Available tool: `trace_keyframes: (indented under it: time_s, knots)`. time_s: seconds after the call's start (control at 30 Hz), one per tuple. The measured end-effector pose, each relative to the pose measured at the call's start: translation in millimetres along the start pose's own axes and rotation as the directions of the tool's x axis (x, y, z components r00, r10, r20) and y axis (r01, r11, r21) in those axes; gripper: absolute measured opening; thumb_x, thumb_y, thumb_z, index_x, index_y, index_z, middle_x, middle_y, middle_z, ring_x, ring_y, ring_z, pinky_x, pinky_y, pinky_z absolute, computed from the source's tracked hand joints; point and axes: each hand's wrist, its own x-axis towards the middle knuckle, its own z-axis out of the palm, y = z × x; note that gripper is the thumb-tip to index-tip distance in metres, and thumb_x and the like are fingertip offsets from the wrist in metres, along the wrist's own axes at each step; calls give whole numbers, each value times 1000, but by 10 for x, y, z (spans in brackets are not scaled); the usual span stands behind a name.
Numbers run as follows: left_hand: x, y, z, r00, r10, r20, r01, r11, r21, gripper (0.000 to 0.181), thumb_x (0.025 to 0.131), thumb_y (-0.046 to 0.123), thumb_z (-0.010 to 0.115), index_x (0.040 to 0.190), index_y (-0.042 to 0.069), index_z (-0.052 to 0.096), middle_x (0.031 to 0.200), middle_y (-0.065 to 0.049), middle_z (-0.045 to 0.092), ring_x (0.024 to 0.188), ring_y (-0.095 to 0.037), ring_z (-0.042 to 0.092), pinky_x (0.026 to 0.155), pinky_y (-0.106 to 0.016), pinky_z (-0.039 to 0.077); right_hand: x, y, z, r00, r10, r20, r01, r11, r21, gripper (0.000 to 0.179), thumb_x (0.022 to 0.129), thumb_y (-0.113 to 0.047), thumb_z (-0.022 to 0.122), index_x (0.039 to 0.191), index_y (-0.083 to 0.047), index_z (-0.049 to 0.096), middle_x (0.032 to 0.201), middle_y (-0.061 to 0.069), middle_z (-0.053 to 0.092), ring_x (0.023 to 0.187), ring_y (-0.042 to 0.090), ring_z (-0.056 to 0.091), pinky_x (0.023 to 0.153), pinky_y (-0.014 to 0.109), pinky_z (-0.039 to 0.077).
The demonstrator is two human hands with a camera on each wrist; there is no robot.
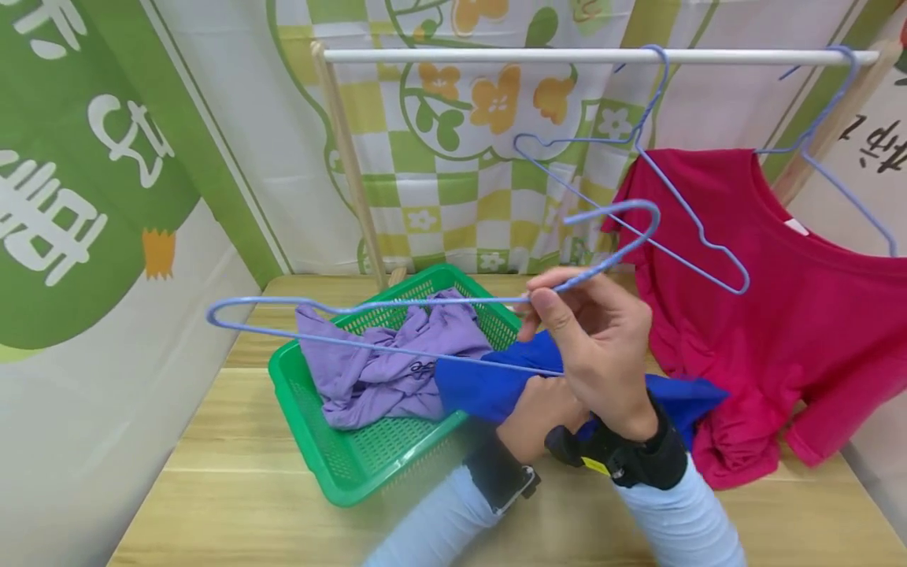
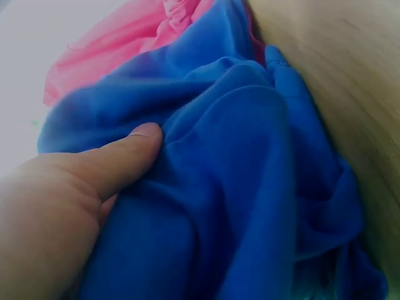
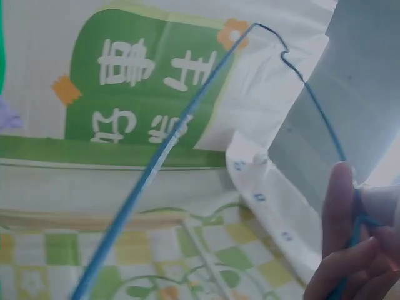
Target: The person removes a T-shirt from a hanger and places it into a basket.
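- In my right hand (image 1: 602, 346) I pinch a blue wire hanger (image 1: 439, 302) between thumb and fingers, near where the hook joins the shoulders.
- The hanger's long axis runs off to the left of that pinch; its hook rises to the right and curls back above my knuckles.
- Just below this grip lies the blue garment (image 1: 475, 387), bunched and reaching out to both sides. My left hand, the nearer one, grips it; my thumb rests on top, but most of my other fingers are hidden.
- The hanger's lower bar crosses in front of the blue cloth; whether they touch I cannot tell.
- Left of both grips sits one green basket (image 1: 308, 441) on the table (image 1: 212, 449), with one purple garment (image 1: 390, 398) in it.
- Right of my grips hangs one red garment (image 1: 744, 283) on its own hanger (image 1: 806, 143).
- Above and beyond my grips is one rail (image 1: 482, 56), which also carries one bare hanger (image 1: 639, 132).
- I count three hangers and three garments in all.
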Motion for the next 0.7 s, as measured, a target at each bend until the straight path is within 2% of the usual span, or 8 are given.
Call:
trace_keyframes:
  time_s: [0.1,0.17,0.2,0.33,0.4,0.5,0.6,0.7]
  knots:
    - [5,17,-45,999,45,2,-45,993,113,20,105,39,65,91,29,74,75,12,70,69,-5,66,57,-25,50,331,-133,-61,999,40,23,-36,988,-148,18,98,-1,72,107,15,71,90,5,78,61,16,70,64,27,62]
    - [11,40,-94,999,49,16,-51,987,151,22,105,42,64,90,31,75,72,12,68,67,-8,67,52,-27,48,557,-176,-151,996,82,15,-74,952,-298,16,99,-1,71,108,12,73,92,4,77,61,14,70,61,25,60]
    - [14,51,-125,999,41,23,-44,987,152,22,106,43,63,92,31,76,73,12,69,68,-8,68,52,-27,48,668,-180,-205,995,103,1,-95,920,-381,15,99,-2,71,108,9,75,93,3,77,62,11,70,61,23,60]
    - [8,53,-274,999,26,27,-29,993,118,24,109,44,57,105,33,78,87,15,76,77,-10,74,53,-26,49,1098,-81,-418,980,162,-113,-197,747,-636,25,103,-18,69,112,4,77,93,4,75,57,-2,66,57,15,55]
    - [-8,22,-343,1000,14,-5,-13,995,101,24,109,43,57,108,33,78,93,15,78,80,-10,75,54,-25,49,1298,12,-503,965,193,-176,-260,640,-723,31,106,-26,65,117,1,76,96,8,76,53,-9,61,56,12,52]
    - [-30,-47,-419,998,-12,-63,16,997,69,23,109,41,58,106,31,78,92,14,78,79,-11,74,52,-23,45,1549,179,-579,931,265,-251,-352,470,-809,37,109,-32,57,123,-4,75,107,11,80,50,-14,56,65,10,48]
    - [-47,-117,-489,993,-48,-108,52,998,38,22,108,40,60,103,30,79,90,11,79,78,-12,75,52,-25,46,1715,361,-592,900,316,-300,-396,304,-866,37,111,-34,50,124,-9,75,113,10,81,64,2,72,75,21,49]
    - [-56,-179,-552,988,-82,-132,83,997,2,21,108,38,62,103,28,80,90,10,79,79,-12,75,53,-27,48,1803,541,-571,876,351,-331,-417,207,-885,40,112,-35,47,122,-8,74,117,14,80,103,29,78,87,43,55]
